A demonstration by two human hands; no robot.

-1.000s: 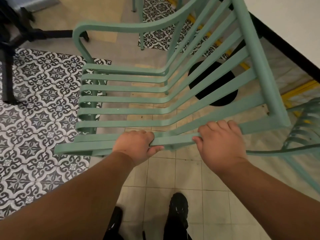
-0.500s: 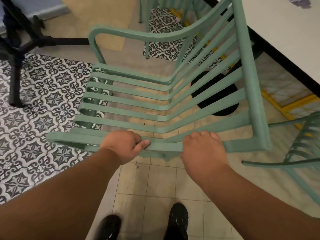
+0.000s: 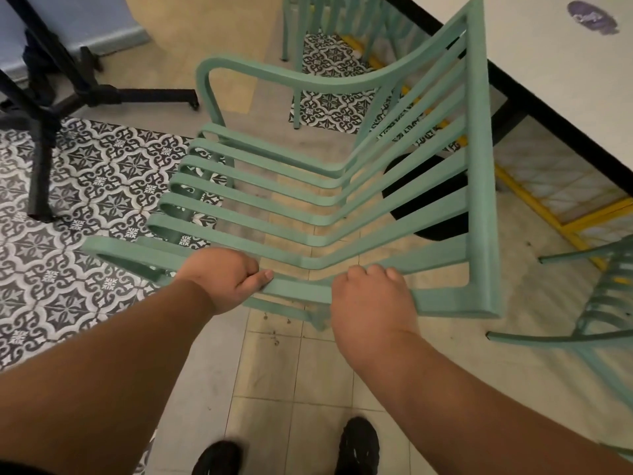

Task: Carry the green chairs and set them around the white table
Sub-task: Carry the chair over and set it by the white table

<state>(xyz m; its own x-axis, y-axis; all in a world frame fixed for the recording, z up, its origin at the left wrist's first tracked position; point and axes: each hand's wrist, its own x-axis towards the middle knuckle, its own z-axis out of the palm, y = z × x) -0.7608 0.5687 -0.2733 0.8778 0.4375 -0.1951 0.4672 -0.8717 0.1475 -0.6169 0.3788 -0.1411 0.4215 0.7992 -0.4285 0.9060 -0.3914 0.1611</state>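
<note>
A green slatted chair [image 3: 342, 200] fills the middle of the view, its backrest top toward the white table [image 3: 548, 73] at the upper right. Both hands grip the armrest rail nearest me: my left hand [image 3: 222, 272] with the thumb along the rail, my right hand [image 3: 371, 296] with fingers curled over it. Whether the chair's legs touch the floor is hidden. A second green chair [image 3: 599, 303] pokes in at the right edge. A third green chair [image 3: 329, 22] stands at the top beside the table.
The table's black round base [image 3: 428, 197] sits on the floor behind the chair slats, with yellow floor lines [image 3: 548, 214] near it. A black stand [image 3: 68, 97] spreads its legs at the upper left over patterned tiles. My black shoes [image 3: 356, 443] show at the bottom.
The chair has shifted away from the table edge and more of the tabletop has come into view. Both hands keep the same hold on the rail.
</note>
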